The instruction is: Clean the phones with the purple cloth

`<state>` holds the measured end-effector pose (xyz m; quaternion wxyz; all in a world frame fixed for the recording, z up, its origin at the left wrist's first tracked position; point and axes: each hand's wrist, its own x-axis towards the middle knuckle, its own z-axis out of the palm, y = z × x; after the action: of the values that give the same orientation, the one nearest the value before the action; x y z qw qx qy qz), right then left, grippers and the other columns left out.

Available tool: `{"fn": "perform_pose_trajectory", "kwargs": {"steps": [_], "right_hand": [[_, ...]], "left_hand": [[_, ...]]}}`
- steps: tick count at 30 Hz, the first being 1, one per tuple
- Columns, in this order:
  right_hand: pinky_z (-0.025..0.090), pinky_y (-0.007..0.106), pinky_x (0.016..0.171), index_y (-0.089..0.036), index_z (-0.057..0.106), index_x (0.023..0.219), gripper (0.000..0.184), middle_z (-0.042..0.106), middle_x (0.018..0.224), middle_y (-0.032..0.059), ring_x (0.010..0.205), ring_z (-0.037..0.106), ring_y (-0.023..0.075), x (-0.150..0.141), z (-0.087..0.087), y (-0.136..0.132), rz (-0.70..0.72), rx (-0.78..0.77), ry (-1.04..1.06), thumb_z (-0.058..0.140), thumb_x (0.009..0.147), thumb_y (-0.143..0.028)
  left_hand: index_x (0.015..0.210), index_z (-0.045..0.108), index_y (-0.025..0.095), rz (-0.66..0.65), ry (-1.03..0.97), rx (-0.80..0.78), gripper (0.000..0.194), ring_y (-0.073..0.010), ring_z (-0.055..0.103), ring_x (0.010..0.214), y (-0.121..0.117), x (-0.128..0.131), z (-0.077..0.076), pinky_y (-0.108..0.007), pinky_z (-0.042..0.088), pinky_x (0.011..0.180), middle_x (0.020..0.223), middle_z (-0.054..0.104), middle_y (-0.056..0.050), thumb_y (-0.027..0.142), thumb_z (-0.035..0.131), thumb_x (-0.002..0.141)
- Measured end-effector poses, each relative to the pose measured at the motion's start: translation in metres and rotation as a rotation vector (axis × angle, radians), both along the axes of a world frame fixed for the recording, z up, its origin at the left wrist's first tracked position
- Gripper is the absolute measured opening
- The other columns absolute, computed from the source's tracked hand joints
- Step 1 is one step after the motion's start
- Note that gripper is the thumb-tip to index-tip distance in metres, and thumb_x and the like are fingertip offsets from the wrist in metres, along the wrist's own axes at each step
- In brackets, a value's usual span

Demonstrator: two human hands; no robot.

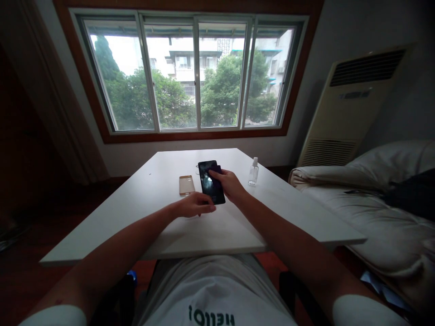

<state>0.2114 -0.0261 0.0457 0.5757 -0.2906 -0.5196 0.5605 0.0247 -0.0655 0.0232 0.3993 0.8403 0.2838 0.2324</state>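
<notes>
Phone (210, 186): my left hand (194, 204) is clamping its bottom, my right hand (233, 184) pinching dark cloth (216, 168) against it; case (186, 185) lying left.

shirt (207, 290): white | sleeves (54, 316): white, short | lettering (211, 316): green, "HELLO!" | forearms (136, 237): bare

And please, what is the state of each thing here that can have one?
Phone: held, screen dark.
Phone case: off the phone, lying on the table.
Bottle: upright, white top on.
Left hand: touching the phone's lower end.
Right hand: on the phone with something dark, unclear.
Curtain: drawn aside.
Window: seems shut.
Air conditioner: power unclear.
</notes>
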Motion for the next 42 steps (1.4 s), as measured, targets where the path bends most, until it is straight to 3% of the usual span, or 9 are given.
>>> {"fn": "perform_pose_trajectory", "kwargs": {"steps": [5, 16, 21, 26, 33, 37, 42], "right_hand": [[0.057, 0.032, 0.074, -0.014, 0.071, 0.097, 0.038, 0.073, 0.087, 0.0055, 0.075, 0.067, 0.0188, -0.006, -0.005, -0.003, 0.018, 0.073, -0.003, 0.085, 0.071, -0.038], [0.055, 0.030, 0.073, -0.013, 0.072, 0.100, 0.046, 0.073, 0.087, 0.0069, 0.078, 0.067, 0.0197, -0.005, -0.010, 0.007, -0.059, 0.071, -0.029, 0.077, 0.078, -0.053], [0.054, 0.029, 0.071, -0.014, 0.071, 0.094, 0.045, 0.072, 0.085, 0.0066, 0.077, 0.067, 0.0198, -0.003, -0.010, 0.014, -0.108, 0.034, -0.011, 0.076, 0.079, -0.056], [0.055, 0.031, 0.074, -0.014, 0.071, 0.097, 0.040, 0.072, 0.089, 0.0073, 0.082, 0.067, 0.0212, 0.001, -0.004, 0.009, 0.096, -0.010, 0.042, 0.084, 0.074, -0.043], [0.052, 0.027, 0.070, -0.013, 0.071, 0.097, 0.039, 0.072, 0.091, 0.0067, 0.077, 0.065, 0.0170, 0.002, -0.005, -0.003, 0.394, -0.096, -0.084, 0.089, 0.066, -0.029], [0.053, 0.029, 0.075, -0.012, 0.071, 0.095, 0.041, 0.072, 0.090, 0.0061, 0.079, 0.066, 0.0174, 0.000, -0.008, -0.005, 0.421, -0.062, -0.084, 0.091, 0.061, -0.024], [0.056, 0.032, 0.076, -0.011, 0.072, 0.094, 0.040, 0.074, 0.091, 0.0088, 0.080, 0.068, 0.0209, -0.002, -0.011, 0.000, 0.333, -0.100, -0.042, 0.091, 0.059, -0.021]], "left_hand": [[0.060, 0.061, 0.013, 0.074, 0.072, -0.015, 0.060, -0.0096, 0.051, 0.047, 0.001, 0.001, -0.002, -0.021, 0.039, 0.049, 0.052, 0.056, -0.002, 0.065, 0.053, 0.089], [0.045, 0.053, 0.015, 0.241, 0.091, 0.019, 0.071, -0.0087, 0.047, 0.039, 0.001, 0.005, -0.011, -0.022, 0.035, 0.045, 0.045, 0.054, -0.004, 0.072, 0.048, 0.087], [0.046, 0.053, 0.015, 0.238, 0.134, 0.063, 0.071, -0.0078, 0.044, 0.037, -0.002, 0.005, -0.012, -0.022, 0.032, 0.043, 0.043, 0.051, -0.002, 0.072, 0.047, 0.087], [0.044, 0.049, 0.015, 0.337, 0.073, 0.101, 0.071, -0.0073, 0.041, 0.035, -0.001, 0.007, -0.016, -0.022, 0.028, 0.040, 0.040, 0.047, -0.002, 0.072, 0.047, 0.087], [0.041, 0.048, 0.016, 0.521, -0.194, 0.086, 0.071, -0.0072, 0.040, 0.034, 0.005, 0.007, -0.014, -0.022, 0.026, 0.037, 0.038, 0.047, -0.002, 0.070, 0.051, 0.086], [0.040, 0.048, 0.015, 0.530, -0.237, 0.112, 0.072, -0.0067, 0.040, 0.034, 0.011, 0.004, -0.013, -0.021, 0.026, 0.038, 0.037, 0.046, -0.003, 0.070, 0.052, 0.086], [0.043, 0.051, 0.015, 0.414, -0.068, 0.065, 0.070, -0.0070, 0.041, 0.035, 0.010, -0.001, -0.011, -0.021, 0.029, 0.039, 0.040, 0.048, -0.002, 0.071, 0.054, 0.085]]}}
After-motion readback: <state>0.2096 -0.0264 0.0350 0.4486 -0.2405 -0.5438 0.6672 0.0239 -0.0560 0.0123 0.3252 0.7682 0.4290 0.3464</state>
